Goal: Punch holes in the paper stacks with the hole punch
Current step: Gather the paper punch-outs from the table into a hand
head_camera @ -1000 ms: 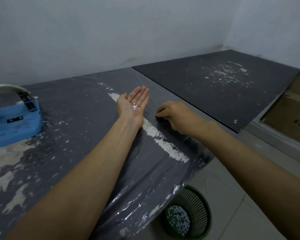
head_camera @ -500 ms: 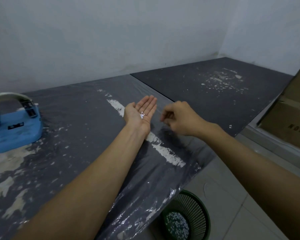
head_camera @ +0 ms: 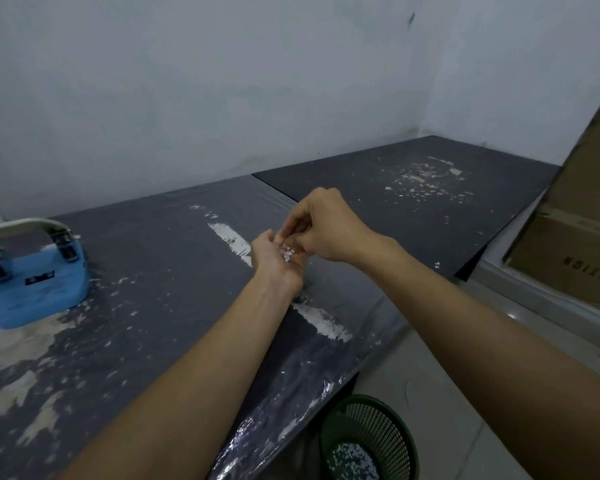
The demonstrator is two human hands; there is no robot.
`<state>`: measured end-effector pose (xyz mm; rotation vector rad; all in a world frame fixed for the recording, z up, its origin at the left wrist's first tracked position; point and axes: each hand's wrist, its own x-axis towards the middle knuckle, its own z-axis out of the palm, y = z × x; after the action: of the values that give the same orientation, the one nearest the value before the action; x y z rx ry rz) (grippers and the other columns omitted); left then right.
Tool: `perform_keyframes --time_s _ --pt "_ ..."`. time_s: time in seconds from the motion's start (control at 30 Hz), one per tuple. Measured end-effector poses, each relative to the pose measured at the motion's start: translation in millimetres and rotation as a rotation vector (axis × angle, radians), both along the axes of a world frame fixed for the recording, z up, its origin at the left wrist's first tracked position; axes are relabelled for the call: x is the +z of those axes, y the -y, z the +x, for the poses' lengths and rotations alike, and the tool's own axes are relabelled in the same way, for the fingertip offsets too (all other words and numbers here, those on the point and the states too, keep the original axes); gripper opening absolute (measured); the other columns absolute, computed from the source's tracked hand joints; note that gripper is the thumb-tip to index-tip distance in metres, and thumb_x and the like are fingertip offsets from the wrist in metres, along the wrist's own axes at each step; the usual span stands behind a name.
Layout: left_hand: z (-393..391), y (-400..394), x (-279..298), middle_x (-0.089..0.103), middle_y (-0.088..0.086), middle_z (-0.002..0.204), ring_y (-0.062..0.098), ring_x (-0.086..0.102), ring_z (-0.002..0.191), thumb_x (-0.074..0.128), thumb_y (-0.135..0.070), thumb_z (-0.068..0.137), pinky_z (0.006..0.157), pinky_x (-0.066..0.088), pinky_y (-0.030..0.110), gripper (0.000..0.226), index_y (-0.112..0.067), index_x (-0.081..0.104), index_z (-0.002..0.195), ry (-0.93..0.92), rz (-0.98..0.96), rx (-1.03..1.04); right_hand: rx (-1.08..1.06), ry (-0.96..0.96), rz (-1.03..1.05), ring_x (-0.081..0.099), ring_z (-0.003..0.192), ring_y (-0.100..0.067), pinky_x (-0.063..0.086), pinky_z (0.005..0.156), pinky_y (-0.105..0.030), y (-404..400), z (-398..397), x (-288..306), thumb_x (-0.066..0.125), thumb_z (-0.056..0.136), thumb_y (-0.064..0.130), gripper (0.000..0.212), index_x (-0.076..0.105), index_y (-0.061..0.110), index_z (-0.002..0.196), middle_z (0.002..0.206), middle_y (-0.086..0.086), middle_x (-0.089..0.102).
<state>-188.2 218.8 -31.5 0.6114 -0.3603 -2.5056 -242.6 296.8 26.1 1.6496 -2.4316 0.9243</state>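
Observation:
A blue hole punch [head_camera: 37, 287] with a grey lever handle sits at the left edge of the dark, plastic-covered table [head_camera: 146, 306]. My left hand [head_camera: 274, 261] is held palm up above the table's middle and cups a small heap of white paper bits [head_camera: 287, 254]. My right hand [head_camera: 321, 226] hovers over that palm, fingertips pinched together right above the bits. No paper stack is in view.
A green mesh wastebasket [head_camera: 368, 441] with white paper bits inside stands on the tiled floor below the table's near edge. A second dark tabletop [head_camera: 413, 202] continues to the right. A cardboard box [head_camera: 575, 244] stands at the right edge. White walls close the back.
My right hand has lifted off the table and moved left over my left palm. The left hand's fingers have curled up around the bits. The view has tilted upward.

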Motion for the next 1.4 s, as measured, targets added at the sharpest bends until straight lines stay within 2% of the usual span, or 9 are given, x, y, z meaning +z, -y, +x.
perform_keyframes --time_s 0.07,0.2,0.37,0.5,0.67,0.73,0.97,1.03,1.4 --pt "1.7 -5.1 4.4 0.071 0.009 0.076 0.018 0.067 0.06 0.037 -0.022 0.105 0.05 0.056 0.028 0.038 0.0 0.064 0.091 0.018 0.012 0.003 -0.013 -0.033 -0.032 0.069 0.064 -0.004 0.061 0.067 -0.027 -3.9 4.0 2.5 0.087 0.073 0.013 0.008 0.081 0.014 0.078 0.07 0.003 0.074" --pt "7.7 -14.7 13.9 0.059 0.008 0.087 0.016 0.054 0.067 0.036 -0.021 0.104 0.067 0.05 0.028 0.026 -0.007 0.058 0.099 -0.037 0.017 -0.012 -0.034 -0.068 -0.047 0.069 0.068 -0.009 0.06 0.07 -0.032 -13.3 12.6 8.1 0.074 0.078 0.003 0.014 0.081 0.014 0.085 0.075 0.0 0.075" --pt "27.8 -37.1 27.9 0.074 0.02 0.083 0.023 0.072 0.065 0.028 -0.025 0.108 0.055 0.058 0.03 0.05 0.008 0.065 0.102 -0.122 -0.01 -0.048 -0.218 -0.033 -0.3 0.065 0.073 -0.01 0.056 0.072 -0.036 -39.6 32.2 3.6 0.056 0.093 0.014 0.018 0.074 0.014 0.087 0.078 0.004 0.071" --pt "39.7 -67.0 28.8 0.075 0.022 0.089 0.027 0.076 0.077 0.03 -0.025 0.108 0.062 0.062 0.032 0.051 0.008 0.068 0.101 -0.139 -0.024 -0.095 -0.261 0.082 -0.441 0.066 0.085 -0.008 0.055 0.079 -0.031 -73.7 51.0 -13.3 0.05 0.097 0.01 0.024 0.074 0.011 0.1 0.092 0.002 0.072" --pt "46.6 -110.4 20.4 0.073 0.021 0.108 0.029 0.071 0.104 0.029 -0.027 0.108 0.099 0.054 0.037 0.051 0.006 0.068 0.111 -0.124 -0.024 -0.18 -0.33 0.176 -0.58 0.066 0.1 -0.008 0.053 0.091 -0.03 -112.5 68.0 -34.7 0.05 0.097 0.006 0.027 0.074 0.009 0.109 0.106 0.0 0.073" --pt "49.7 -127.5 15.9 0.071 0.022 0.116 0.03 0.068 0.112 0.029 -0.027 0.107 0.104 0.051 0.039 0.051 0.006 0.066 0.117 -0.132 -0.03 -0.214 -0.38 0.236 -0.651 0.065 0.105 -0.004 0.051 0.096 -0.026 -127.5 73.0 -43.3 0.05 0.097 0.007 0.028 0.073 0.009 0.113 0.111 0.002 0.073" --pt "54.1 -192.0 -12.6 0.072 0.022 0.113 0.03 0.069 0.111 0.029 -0.028 0.107 0.106 0.049 0.041 0.051 0.006 0.066 0.119 -0.102 -0.014 -0.282 -0.538 0.4 -0.906 0.067 0.1 -0.002 0.052 0.089 -0.022 -174.3 88.6 -82.8 0.051 0.097 0.006 0.029 0.075 0.021 0.101 0.102 0.009 0.074" --pt "52.8 -207.6 -25.2 0.073 0.021 0.112 0.029 0.07 0.11 0.029 -0.028 0.107 0.105 0.05 0.04 0.051 0.005 0.066 0.118 -0.07 -0.011 -0.299 -0.573 0.436 -0.937 0.067 0.1 -0.004 0.054 0.089 -0.024 -186.7 90.0 -97.4 0.05 0.098 0.005 0.027 0.075 0.015 0.103 0.102 0.007 0.074" --pt "35.3 -239.0 -111.3 0.075 0.021 0.106 0.027 0.071 0.103 0.031 -0.028 0.107 0.107 0.048 0.041 0.049 0.004 0.069 0.111 0.136 0.062 -0.322 -0.691 0.686 -0.891 0.065 0.106 0.0 0.052 0.096 -0.024 -216.9 78.3 -181.9 0.052 0.1 0.011 0.026 0.073 0.015 0.115 0.111 0.008 0.072"
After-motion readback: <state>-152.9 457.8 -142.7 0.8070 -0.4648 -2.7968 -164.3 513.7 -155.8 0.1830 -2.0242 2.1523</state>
